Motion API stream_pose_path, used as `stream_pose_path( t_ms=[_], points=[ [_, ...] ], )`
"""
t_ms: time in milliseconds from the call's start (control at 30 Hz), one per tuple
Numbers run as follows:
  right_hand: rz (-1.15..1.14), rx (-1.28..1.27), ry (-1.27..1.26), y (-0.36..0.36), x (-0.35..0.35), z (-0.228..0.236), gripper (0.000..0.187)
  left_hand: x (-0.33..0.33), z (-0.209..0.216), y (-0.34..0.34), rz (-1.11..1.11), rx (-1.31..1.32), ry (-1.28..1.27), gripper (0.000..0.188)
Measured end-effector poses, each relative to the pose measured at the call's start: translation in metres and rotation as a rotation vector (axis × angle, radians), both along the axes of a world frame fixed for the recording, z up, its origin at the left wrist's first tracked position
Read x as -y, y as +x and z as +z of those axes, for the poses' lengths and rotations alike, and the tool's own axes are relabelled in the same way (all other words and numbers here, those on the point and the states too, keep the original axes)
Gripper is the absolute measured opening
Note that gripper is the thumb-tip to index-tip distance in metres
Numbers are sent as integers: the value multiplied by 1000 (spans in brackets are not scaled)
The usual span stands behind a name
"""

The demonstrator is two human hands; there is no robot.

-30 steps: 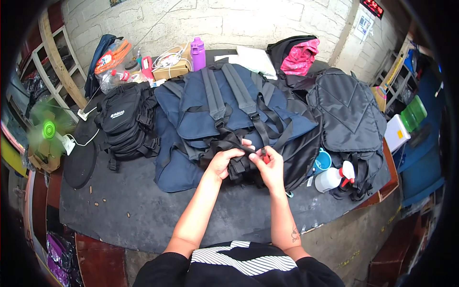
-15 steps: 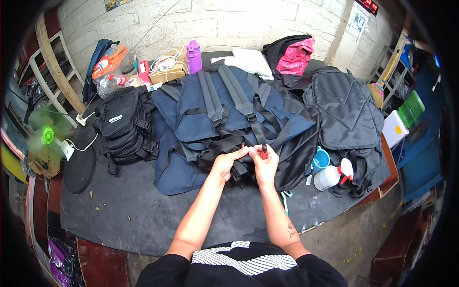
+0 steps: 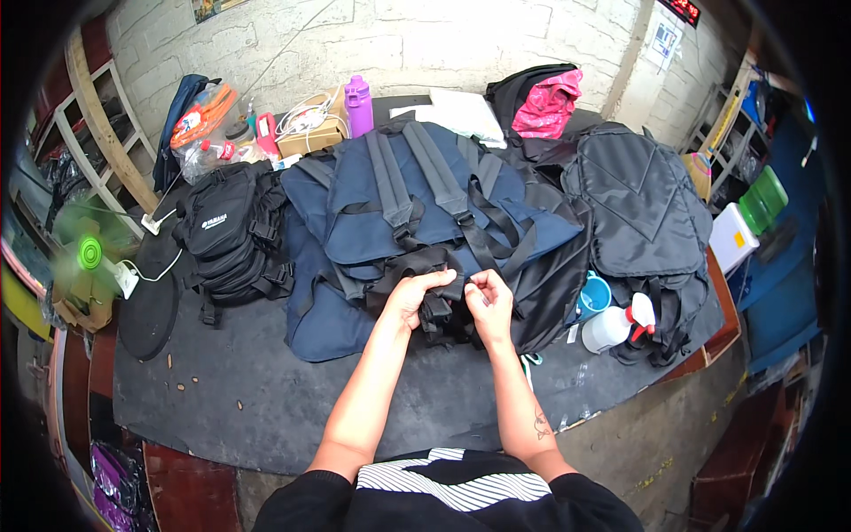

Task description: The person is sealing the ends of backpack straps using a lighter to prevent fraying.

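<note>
Presently, in the head view, the left hand [image 3: 409, 298] grips black webbing [image 3: 417, 262] at the near edge of the navy backpacks [image 3: 366, 232] on the dark table [image 3: 275, 408]. The right hand [image 3: 489, 303], slightly apart from the left, is curled beside the webbing; whether it holds anything cannot be told.

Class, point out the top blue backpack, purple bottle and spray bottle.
Top blue backpack [image 3: 417, 183]: head view, cloth between gray straps.
Purple bottle [image 3: 359, 113]: head view, its body.
Spray bottle [image 3: 605, 331]: head view, white body.
</note>
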State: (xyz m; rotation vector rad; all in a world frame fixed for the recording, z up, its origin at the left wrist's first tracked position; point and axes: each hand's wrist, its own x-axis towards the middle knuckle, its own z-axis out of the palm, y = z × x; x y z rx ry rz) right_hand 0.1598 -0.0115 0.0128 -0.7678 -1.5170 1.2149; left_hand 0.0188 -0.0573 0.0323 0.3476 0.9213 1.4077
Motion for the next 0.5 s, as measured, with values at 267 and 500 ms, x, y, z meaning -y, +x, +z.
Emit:
stream_pose_path(
  t_ms=[267,500],
  points=[
    [29,63,10,3,1,3,8,-1,-2,1,-3,24,13,17],
    [-10,251,72,12,-14,-2,16,-11,5,11,69,-222,-82,18]
  ],
)
